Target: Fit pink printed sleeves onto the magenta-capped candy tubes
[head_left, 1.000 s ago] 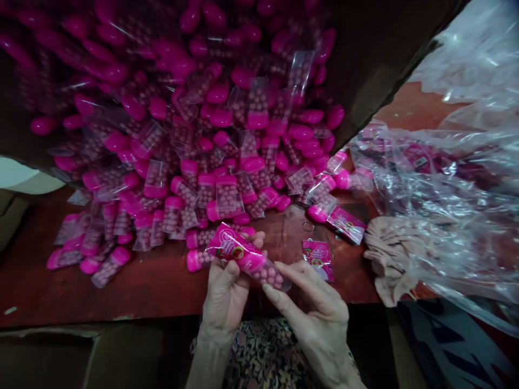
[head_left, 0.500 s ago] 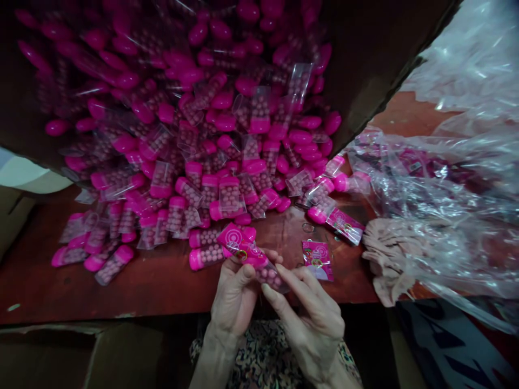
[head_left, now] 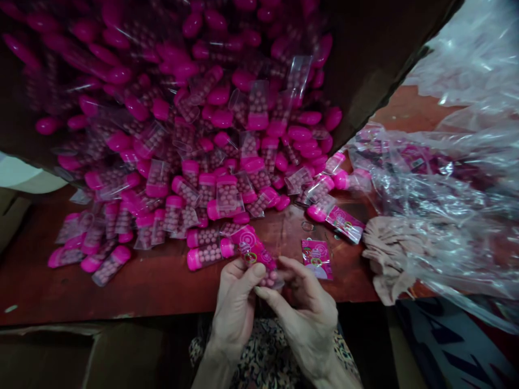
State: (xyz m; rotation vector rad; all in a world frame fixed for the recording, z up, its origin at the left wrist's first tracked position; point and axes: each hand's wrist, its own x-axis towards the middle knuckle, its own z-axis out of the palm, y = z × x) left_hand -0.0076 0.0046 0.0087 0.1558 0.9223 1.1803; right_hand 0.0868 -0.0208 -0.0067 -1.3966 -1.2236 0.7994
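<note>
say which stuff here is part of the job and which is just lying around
Part of the job: left hand; right hand; pink printed card; clear pink-capped tube of beads; heap of matching tubes; loose pink card.

Probably just lying around: crumpled clear plastic; beige cloth.

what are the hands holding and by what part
The left hand and right hand hold a tube of pink balls in their fingers, at its lower end, just below the pink printed card.
</note>
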